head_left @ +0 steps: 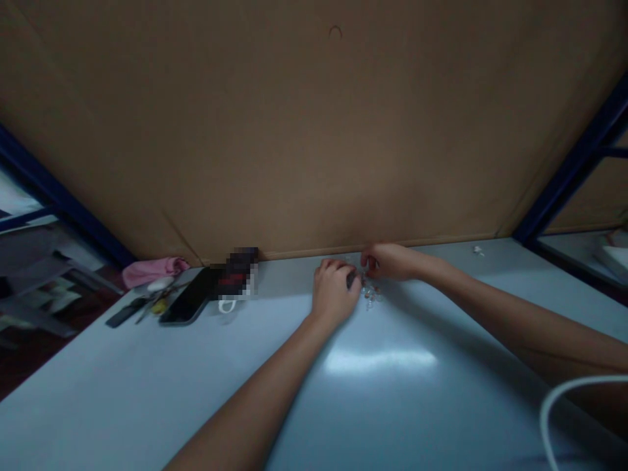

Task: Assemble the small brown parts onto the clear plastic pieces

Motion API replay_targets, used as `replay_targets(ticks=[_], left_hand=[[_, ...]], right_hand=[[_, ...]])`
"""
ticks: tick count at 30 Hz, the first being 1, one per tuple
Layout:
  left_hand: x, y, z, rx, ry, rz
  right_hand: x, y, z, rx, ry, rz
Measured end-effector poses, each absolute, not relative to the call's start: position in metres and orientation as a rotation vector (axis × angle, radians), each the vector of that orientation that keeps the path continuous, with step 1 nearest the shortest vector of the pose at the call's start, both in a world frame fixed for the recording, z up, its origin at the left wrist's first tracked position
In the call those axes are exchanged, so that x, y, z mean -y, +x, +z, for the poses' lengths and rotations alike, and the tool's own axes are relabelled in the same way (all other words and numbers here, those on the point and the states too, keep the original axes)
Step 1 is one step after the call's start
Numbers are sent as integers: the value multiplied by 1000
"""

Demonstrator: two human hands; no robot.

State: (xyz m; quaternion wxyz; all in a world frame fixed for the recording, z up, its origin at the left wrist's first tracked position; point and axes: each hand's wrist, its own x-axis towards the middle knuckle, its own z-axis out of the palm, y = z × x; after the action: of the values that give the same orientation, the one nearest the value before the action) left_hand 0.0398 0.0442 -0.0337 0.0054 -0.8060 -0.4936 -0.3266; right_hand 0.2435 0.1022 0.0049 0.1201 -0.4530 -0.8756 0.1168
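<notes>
Pale blue glossy bench (147,392) under a brown cardboard backboard (304,131), both hands working at the far edge.
Left hand (334,291) is curling clenched over a small dark part (352,280), pinning it down; right hand (390,261) is pinching at the heap of tiny clear plastic pieces (371,293), exact grasp too small to tell. Black phone (189,299) and pink cloth (153,269) are lying well apart, left.

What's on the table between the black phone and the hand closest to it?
In the head view, only bare table lies between the phone and the left hand, apart from a blurred-out patch with a small white loop beside the phone.
</notes>
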Motion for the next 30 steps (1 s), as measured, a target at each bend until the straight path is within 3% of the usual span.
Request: replay_targets(ticks=[9, 17, 30], left_hand=[[-40, 40, -34, 1484, -2610, -896], [-41, 41, -35, 1474, -2620, -892], [-43, 40, -36, 1468, -2629, -894]], right_hand=[[-83, 244, -1, 2487, -1190, 321], [-80, 248, 3, 2464, -1160, 501], [-80, 247, 9, 2544, -1103, 432]])
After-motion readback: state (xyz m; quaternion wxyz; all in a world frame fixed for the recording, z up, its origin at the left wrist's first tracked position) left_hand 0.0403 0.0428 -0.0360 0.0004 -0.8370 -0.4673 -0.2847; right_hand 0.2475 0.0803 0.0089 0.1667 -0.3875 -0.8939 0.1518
